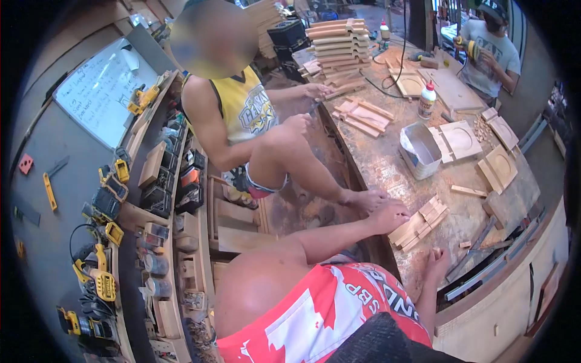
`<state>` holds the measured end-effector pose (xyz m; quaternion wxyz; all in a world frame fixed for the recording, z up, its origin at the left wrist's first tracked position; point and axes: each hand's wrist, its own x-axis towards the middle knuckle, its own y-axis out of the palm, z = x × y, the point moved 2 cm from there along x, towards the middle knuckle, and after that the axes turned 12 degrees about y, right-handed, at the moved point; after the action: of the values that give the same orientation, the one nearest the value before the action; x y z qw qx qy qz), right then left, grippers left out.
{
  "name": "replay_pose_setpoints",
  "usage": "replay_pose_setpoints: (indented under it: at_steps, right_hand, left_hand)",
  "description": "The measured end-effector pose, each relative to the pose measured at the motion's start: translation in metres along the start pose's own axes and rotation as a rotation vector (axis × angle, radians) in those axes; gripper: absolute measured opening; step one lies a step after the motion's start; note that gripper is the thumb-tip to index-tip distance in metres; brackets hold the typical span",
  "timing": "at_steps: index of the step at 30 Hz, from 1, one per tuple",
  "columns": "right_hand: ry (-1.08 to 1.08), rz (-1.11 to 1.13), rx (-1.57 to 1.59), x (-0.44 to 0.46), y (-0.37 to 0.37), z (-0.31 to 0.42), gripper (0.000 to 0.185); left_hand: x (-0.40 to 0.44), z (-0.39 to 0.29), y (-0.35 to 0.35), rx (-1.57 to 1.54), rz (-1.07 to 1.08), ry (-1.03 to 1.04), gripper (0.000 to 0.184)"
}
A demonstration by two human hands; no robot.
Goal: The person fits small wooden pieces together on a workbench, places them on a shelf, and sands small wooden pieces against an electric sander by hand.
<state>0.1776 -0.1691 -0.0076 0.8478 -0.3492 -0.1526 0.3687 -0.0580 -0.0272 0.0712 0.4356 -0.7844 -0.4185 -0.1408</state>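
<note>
My left hand point(389, 218) is at the near edge of the workbench point(387, 172), fingers curled, beside the upper left end of a slatted wooden piece point(419, 222). What it holds, if anything, is hidden. That piece lies flat on the bench, between my two hands. My right hand point(438, 262) rests on the bench below and right of it, apart from it, its fingers curled in; any small thing inside cannot be made out. A small wood block point(465, 244) lies to its right.
A person in a yellow top point(233, 109) sits left, a bare foot point(366, 199) near my left hand. Another person point(490, 51) holds a power tool. The bench bears a tub point(420, 151), glue bottle point(427, 101), wood panels point(501, 168) and metal bars point(484, 275).
</note>
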Motion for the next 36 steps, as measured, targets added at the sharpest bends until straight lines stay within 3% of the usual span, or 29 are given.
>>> replay_pose_setpoints:
  at_steps: [4,6,9,12,17,22,26,29,36]
  right_hand:
    - [0.013,-0.069,0.053,0.009,-0.010,0.010,0.031]
    - [-0.101,-0.108,0.080,0.013,-0.012,0.016,0.029]
    - [-0.198,0.074,0.267,-0.002,-0.020,0.049,0.028]
    - [-0.291,0.167,0.213,-0.015,-0.020,0.077,0.027]
    - [-0.432,0.238,0.162,-0.022,-0.022,0.107,0.027]
    - [-0.302,0.286,0.267,-0.021,-0.021,0.107,0.033]
    - [-0.399,0.232,0.250,-0.022,-0.026,0.112,0.032]
    - [-0.265,0.316,0.369,-0.022,-0.026,0.108,0.036]
    - [-0.176,0.461,0.330,-0.025,-0.026,0.122,0.036]
  left_hand:
    - [0.002,-0.013,0.000,-0.076,0.015,0.005,0.014]
    - [0.002,-0.014,0.006,-0.159,0.123,-0.050,0.019]
    - [0.013,-0.043,0.000,-0.270,0.207,-0.129,0.025]
    - [0.018,-0.053,0.006,-0.326,0.229,-0.058,0.030]
    - [0.018,-0.049,0.013,-0.295,0.172,0.019,0.021]
    - [0.007,-0.030,0.016,-0.462,0.205,-0.103,0.022]
    - [0.000,-0.024,0.014,-0.596,0.229,-0.231,0.020]
    - [-0.004,-0.019,0.012,-0.632,0.202,-0.308,0.020]
    - [-0.002,-0.027,0.002,-0.444,0.251,-0.188,0.023]
